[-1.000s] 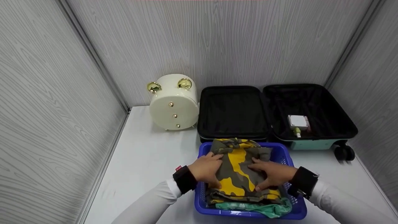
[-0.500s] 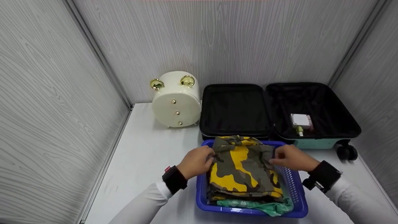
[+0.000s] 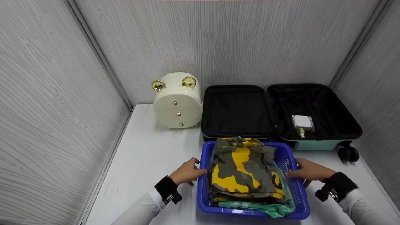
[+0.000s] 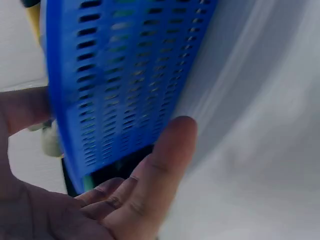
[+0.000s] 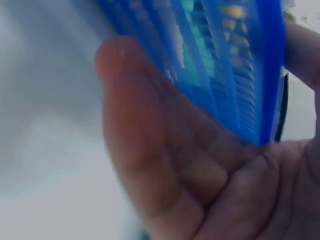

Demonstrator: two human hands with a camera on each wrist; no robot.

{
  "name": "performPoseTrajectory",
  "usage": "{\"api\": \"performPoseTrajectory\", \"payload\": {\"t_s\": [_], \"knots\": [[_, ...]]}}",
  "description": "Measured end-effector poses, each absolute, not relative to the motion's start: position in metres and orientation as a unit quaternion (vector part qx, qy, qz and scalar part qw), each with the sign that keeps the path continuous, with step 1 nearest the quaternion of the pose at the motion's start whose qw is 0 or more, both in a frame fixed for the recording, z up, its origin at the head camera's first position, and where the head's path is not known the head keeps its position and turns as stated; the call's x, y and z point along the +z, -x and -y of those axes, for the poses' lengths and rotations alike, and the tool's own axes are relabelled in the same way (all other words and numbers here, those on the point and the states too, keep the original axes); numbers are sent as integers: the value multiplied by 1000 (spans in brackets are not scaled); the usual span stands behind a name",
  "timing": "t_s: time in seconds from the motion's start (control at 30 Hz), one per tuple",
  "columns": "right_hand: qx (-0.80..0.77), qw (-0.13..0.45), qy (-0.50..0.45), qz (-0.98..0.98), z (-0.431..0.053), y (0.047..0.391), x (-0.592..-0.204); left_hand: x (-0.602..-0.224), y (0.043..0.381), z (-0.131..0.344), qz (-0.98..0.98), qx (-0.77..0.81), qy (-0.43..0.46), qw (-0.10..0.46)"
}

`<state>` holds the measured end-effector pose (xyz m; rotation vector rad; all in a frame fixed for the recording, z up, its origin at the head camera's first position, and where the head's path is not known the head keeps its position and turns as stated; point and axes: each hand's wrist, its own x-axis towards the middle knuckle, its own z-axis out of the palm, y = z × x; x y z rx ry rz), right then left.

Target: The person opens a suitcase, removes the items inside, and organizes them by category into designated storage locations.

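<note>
A blue plastic basket (image 3: 225, 211) with slotted sides sits low in the head view. Folded camouflage clothing (image 3: 229, 182) in yellow, grey and brown fills it, over a crumpled green cloth (image 3: 278, 211). At the basket's left side, my left hand (image 3: 186, 172) has its thumb on the rim; its fingers are spread along the outside, as the left wrist view shows of the slotted wall (image 4: 125, 90). My right hand (image 3: 314, 170) grips the right rim, thumb inside and fingers outside. The right wrist view is blurred.
Behind the basket lies an open suitcase (image 3: 237, 109) with black lining and a mint-green shell. Its right half holds a white box (image 3: 302, 122) and a small green-and-white item (image 3: 301, 132). A round cream case (image 3: 178, 111) with gold ears stands left. Grey wood-grain walls (image 3: 218, 47) enclose the table.
Both hands have left the top of the camouflage clothing and moved outward and down to the basket's two sides. The clothing and basket stay nearly in place.
</note>
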<state>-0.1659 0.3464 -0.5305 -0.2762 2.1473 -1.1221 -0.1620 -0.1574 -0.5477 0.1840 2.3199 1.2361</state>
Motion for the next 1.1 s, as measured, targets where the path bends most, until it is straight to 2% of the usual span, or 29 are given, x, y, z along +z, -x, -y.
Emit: {"api": "performPoseTrajectory", "payload": {"t_s": [0.17, 0.3, 0.7, 1.1], "knots": [[-541, 366, 75, -754, -345, 160, -544, -559, 162, 147, -794, 540, -22, 278], [-580, 354, 58, -731, -340, 156, -550, -564, 162, 143, -790, 548, -18, 273], [-584, 301, 61, -751, -327, 147, -554, -572, 157, 143, -742, 608, 14, 284], [-580, 301, 47, -755, -302, 144, -547, -578, 152, 167, -731, 636, 8, 247]]}}
